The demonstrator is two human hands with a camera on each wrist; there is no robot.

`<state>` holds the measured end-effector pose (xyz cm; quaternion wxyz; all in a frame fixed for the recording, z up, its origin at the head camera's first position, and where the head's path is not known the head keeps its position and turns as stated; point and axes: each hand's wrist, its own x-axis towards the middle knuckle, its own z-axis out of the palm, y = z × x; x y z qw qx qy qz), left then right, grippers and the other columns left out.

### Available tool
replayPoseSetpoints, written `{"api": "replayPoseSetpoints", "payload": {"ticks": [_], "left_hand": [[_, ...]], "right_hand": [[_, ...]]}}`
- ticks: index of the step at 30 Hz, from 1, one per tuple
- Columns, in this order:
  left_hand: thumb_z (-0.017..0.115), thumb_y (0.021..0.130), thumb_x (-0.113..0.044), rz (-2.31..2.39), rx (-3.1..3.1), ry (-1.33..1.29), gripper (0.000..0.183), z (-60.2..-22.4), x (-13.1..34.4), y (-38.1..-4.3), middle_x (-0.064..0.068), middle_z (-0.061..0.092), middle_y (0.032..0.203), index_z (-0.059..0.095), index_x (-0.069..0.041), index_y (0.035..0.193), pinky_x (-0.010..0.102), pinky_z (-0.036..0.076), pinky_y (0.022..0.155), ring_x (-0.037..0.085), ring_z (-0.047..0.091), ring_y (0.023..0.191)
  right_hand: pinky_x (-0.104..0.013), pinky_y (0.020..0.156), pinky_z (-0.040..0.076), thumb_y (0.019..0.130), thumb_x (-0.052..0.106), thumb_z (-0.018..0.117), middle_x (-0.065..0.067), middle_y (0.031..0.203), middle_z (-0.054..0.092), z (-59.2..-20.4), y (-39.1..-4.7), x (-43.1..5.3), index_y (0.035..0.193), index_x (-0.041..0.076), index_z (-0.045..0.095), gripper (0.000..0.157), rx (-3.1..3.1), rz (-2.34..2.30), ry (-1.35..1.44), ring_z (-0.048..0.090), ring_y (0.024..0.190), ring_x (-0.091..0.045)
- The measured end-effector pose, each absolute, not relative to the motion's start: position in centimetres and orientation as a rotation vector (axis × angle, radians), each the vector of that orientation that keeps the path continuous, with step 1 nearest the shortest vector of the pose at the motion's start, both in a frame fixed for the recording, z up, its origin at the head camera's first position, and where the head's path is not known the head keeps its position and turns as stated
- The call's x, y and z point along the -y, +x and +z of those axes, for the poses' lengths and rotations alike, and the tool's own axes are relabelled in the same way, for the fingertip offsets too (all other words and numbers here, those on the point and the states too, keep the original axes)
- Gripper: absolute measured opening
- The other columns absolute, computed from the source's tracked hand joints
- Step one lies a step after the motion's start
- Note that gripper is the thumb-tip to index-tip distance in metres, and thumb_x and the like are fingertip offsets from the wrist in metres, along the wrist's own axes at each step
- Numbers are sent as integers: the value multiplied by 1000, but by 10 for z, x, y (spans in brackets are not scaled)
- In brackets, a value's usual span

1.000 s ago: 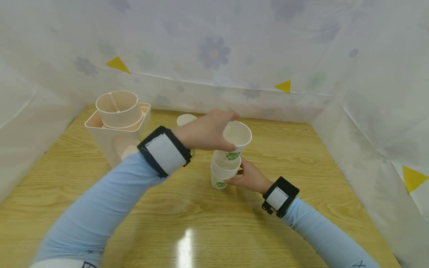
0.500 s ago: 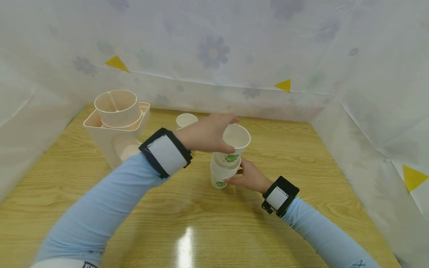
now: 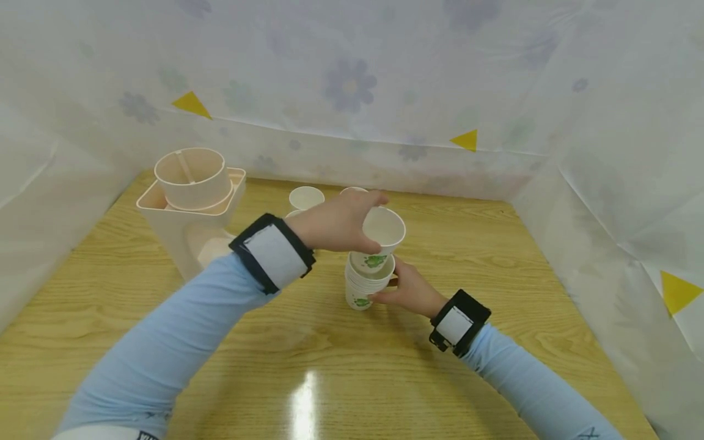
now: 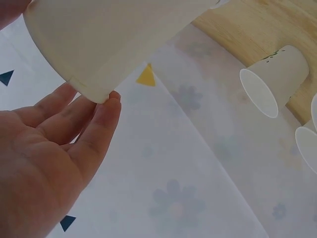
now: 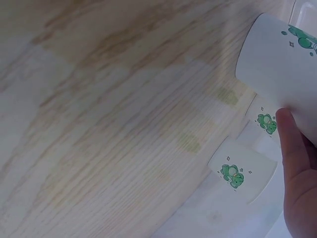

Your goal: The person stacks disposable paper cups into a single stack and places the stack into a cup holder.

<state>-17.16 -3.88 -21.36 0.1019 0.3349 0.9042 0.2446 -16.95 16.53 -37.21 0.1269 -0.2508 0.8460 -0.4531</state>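
Observation:
My left hand (image 3: 343, 223) grips a white paper cup (image 3: 384, 231) by its rim, with green print on its side. In the left wrist view, the fingertips (image 4: 113, 101) are at the cup's rim. The cup's lower part overlaps the mouth of a stack of paper cups (image 3: 359, 299) in the head view. My right hand (image 3: 412, 292) holds that stack from the right, thumb on the near side. The right wrist view shows its thumb (image 5: 290, 136) against the white wall of the stack (image 5: 267, 64), which bears a green cartoon figure.
Behind my left hand, several paper cups stand apart, including a rear cup (image 3: 306, 197) and one farther right (image 3: 354, 189), partly hidden. A beige plastic container (image 3: 192, 226) with a round tub (image 3: 192, 174) in its top stands left on the wooden table (image 3: 467, 244). White sheeting (image 3: 352, 140) surrounds the table.
My left hand has brought the cup slightly down and left, farther over the stack's mouth. The right hand keeps its place on the stack. Another cup's rim now shows behind the left hand.

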Motion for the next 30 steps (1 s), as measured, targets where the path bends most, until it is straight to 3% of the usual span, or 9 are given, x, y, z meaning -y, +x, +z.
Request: {"api": "replayPoseSetpoints", "payload": {"ticks": [18, 25, 30], "left_hand": [[71, 78, -25, 713, -2687, 974, 75, -217, 40, -173, 14, 49, 141, 38, -2, 142, 38, 49, 92, 24, 49, 115], [70, 79, -26, 689, -2683, 958, 76, -218, 40, -172, 13, 46, 144, 36, -4, 143, 39, 48, 95, 25, 46, 121], [71, 79, -26, 694, -2674, 956, 75, -221, 39, -171, 14, 48, 141, 37, -3, 142, 39, 50, 92, 23, 52, 112]], "right_hand": [[-50, 91, 52, 77, 16, 75, -20, 133, 54, -372, -170, -166, 135, 5, 41, 68, -2472, -1299, -727, 53, 119, -32], [-50, 92, 52, 77, 16, 75, -20, 134, 53, -372, -169, -165, 135, 4, 40, 69, -2470, -1300, -718, 52, 119, -33], [-50, 92, 51, 77, 15, 74, -20, 134, 53, -371, -168, -165, 136, 3, 40, 69, -2476, -1296, -715, 52, 120, -33]]}}
